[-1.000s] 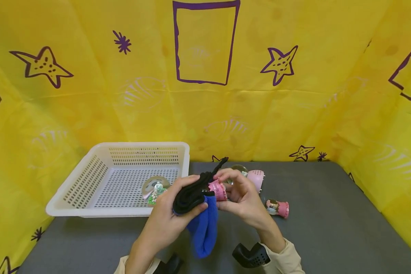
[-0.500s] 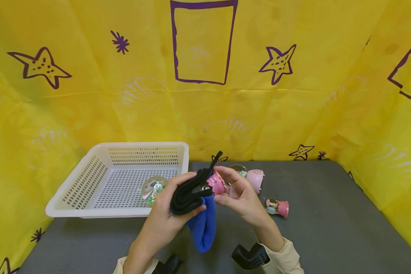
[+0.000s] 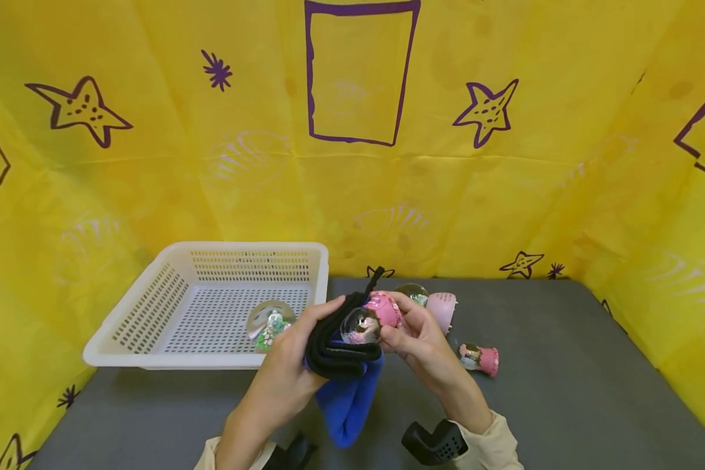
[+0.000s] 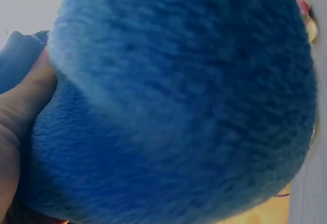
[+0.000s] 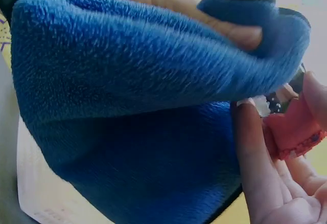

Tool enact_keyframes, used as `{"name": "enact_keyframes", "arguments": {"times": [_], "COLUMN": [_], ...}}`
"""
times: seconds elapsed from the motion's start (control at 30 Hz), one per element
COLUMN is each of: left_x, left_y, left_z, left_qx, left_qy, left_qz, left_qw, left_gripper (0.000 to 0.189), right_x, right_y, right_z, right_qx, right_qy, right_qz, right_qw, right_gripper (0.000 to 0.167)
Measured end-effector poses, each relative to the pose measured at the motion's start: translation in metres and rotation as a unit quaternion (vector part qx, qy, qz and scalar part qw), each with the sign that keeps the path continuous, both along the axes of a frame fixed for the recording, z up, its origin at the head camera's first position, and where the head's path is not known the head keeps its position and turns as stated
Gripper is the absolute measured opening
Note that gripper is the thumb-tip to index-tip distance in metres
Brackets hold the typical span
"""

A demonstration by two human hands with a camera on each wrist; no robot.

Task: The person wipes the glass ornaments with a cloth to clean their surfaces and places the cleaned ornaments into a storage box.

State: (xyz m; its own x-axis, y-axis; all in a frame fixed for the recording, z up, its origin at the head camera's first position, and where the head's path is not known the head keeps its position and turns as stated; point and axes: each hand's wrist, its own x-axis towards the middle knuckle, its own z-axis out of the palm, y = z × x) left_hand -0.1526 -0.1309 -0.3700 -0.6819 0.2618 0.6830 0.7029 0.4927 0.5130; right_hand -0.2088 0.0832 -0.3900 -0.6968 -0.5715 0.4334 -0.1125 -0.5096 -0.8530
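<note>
My left hand (image 3: 288, 362) grips a folded blue cloth (image 3: 349, 408) with black edging, the folds bunched between thumb and fingers. Against those folds lies the glass ball of a small snow globe (image 3: 361, 325). Its pink base (image 3: 384, 308) is pinched by the fingers of my right hand (image 3: 420, 336). In the left wrist view the fuzzy cloth (image 4: 179, 96) fills most of the picture. The right wrist view shows the cloth (image 5: 127, 70) hanging down beside the pink base (image 5: 296, 127), with the globe's glass mostly hidden behind fingers and cloth.
A white perforated basket (image 3: 205, 360) stands at the left, with a glass globe (image 3: 270, 323) inside. To the right of my hands, a small pink-based snow globe (image 3: 478, 359) lies on its side on the grey table (image 3: 564, 391). A larger globe with a light pink base (image 3: 442, 310) lies behind.
The snow globe has turned in my fingers, so its glass ball now faces the camera; earlier the cloth mostly hid it. The head view has shifted slightly.
</note>
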Motion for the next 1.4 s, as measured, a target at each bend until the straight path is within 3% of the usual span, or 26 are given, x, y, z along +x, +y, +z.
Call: {"name": "enact_keyframes", "arguments": {"times": [0.27,0.5,0.57,0.67,0.8,0.9,1.03,1.2,1.4], "left_x": [-0.002,-0.002,-0.002,-0.001,0.001,0.002,0.003,0.003,0.0], "left_y": [0.002,0.003,0.001,-0.002,-0.005,-0.007,-0.007,-0.006,-0.003], "left_z": [0.0,-0.001,-0.001,0.001,0.004,0.007,0.009,0.009,0.007], "left_qx": [-0.005,-0.022,-0.019,-0.002,0.032,0.054,0.071,0.073,0.064], "left_qy": [0.07,0.082,0.065,0.003,-0.082,-0.106,-0.123,-0.104,-0.012], "left_qz": [0.029,0.05,0.041,0.006,-0.042,-0.054,-0.042,-0.026,-0.012], "left_qw": [0.9971,0.9951,0.9969,1.0,0.9953,0.9914,0.989,0.9915,0.9978], "left_gripper": [0.059,0.059,0.06,0.061,0.063,0.061,0.054,0.046,0.047], "right_x": [-0.002,-0.002,-0.002,-0.002,-0.003,-0.004,-0.005,-0.005,-0.005], "right_y": [0.004,0.009,0.01,0.01,0.011,0.011,0.01,0.007,0.002], "right_z": [0.0,0.002,0.003,0.004,0.004,0.003,0.002,-0.001,0.0], "right_qx": [0.011,0.068,0.077,0.074,0.064,0.061,0.055,0.052,0.034], "right_qy": [-0.011,-0.01,-0.014,-0.01,0.004,0.015,0.033,0.053,0.033], "right_qz": [0.021,0.002,-0.004,-0.008,-0.004,-0.001,-0.001,-0.028,-0.051], "right_qw": [0.9997,0.9976,0.9969,0.9972,0.9979,0.998,0.9979,0.9969,0.9976], "right_gripper": [0.027,0.02,0.019,0.019,0.025,0.032,0.04,0.044,0.039]}}
